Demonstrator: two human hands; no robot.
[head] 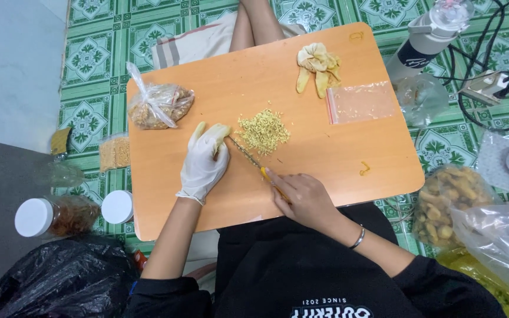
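A: We see the chopping step in hand. Our left hand (203,165), in a white glove, presses down with fingers together on a small piece at the blade, too covered for us to name. Our right hand (301,197) is closed around the yellow handle of the knife (248,156), whose blade runs toward 10 o'clock.

B: Where does the cut material lie?

A: The pile of minced yellow bits (263,131) sits just beside the blade tip, at about 1 o'clock from the gloved hand, on the orange table (325,153).

B: And around it?

A: A crumpled stained glove (317,66) lies at 12 o'clock, a clear zip bag (360,102) at 2 o'clock, a tied bag of pieces (159,105) at 10 o'clock.

B: What does the next move call for?

A: We judge a short downward stroke, gloved fingertips kept back from the edge.
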